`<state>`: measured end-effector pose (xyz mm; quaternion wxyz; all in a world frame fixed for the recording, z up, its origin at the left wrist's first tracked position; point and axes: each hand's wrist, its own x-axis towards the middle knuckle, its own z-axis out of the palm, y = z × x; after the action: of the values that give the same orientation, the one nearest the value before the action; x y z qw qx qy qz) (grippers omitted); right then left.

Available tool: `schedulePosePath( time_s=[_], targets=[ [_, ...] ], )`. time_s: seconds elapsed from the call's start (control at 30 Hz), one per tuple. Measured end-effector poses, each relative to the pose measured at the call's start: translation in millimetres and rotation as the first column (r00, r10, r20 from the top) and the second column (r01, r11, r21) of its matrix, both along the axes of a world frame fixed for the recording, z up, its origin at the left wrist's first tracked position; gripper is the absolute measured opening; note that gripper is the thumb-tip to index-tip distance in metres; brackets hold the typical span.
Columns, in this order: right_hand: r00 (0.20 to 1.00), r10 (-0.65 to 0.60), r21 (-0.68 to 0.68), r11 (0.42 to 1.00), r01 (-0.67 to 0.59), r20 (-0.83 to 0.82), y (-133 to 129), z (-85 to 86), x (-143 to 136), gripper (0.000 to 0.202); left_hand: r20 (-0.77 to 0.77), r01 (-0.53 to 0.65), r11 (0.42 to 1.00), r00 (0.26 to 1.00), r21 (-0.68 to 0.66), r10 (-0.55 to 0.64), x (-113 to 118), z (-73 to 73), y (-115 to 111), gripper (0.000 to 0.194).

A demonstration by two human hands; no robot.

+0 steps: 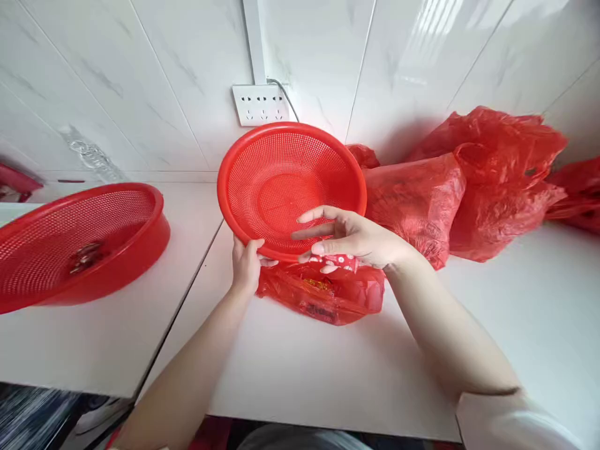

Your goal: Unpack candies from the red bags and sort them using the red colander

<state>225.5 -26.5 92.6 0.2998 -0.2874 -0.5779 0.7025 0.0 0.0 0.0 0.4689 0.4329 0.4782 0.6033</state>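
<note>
Head view: my left fingers [255, 244] grip the red basket [285, 147] by one edge, so a slip could tip it onto the front bag [293, 290]. My right fingers [324, 213] hang spread open.

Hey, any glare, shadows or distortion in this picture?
Head view: bright glare streaks the wall at upper right; a soft shadow lies on the table beside the right forearm; the basket at far left looks stretched by the lens.

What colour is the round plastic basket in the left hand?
The round plastic mesh basket is red, rim included; see the head view.
</note>
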Motion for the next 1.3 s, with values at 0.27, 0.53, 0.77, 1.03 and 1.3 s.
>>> schedulePosePath(
  time_s=[0.27,0.53,0.77,1.03,1.3],
  targets=[
    [0.905,-0.285,0.368,0.916,0.159,0.317,19.4,-22.4,-0.1,0.041,0.018,-0.031,0.999,0.999,-0.013,0.031,-2.1,-2.0,1.2,0.04],
    [0.977,0.007,0.24,0.969,-0.058,0.211,7.6,-10.6,-1.2,0.063,-0.008,-0.034,0.999,0.999,-0.028,0.034,1.3,1.9,-2.1,0.039],
    [0.987,-0.144,0.169,0.977,0.13,0.074,5.3,-6.8,-5.2,0.032,-0.009,-0.021,0.999,1.0,-0.034,0.021,0.6,0.2,-0.3,0.038],
    [1.0,-0.001,0.005,1.0,0.001,-0.026,1.1,-0.1,-0.4,0.048,-0.03,-0.005,1.0,1.0,-0.021,0.004,-0.2,0.9,-0.4,0.04],
    [0.994,-0.072,0.061,0.995,0.077,-0.084,-0.6,1.0,-4.3,0.046,-0.044,-0.01,1.0,0.999,-0.029,0.009,2.0,3.6,-1.7,0.04]
  ],
)
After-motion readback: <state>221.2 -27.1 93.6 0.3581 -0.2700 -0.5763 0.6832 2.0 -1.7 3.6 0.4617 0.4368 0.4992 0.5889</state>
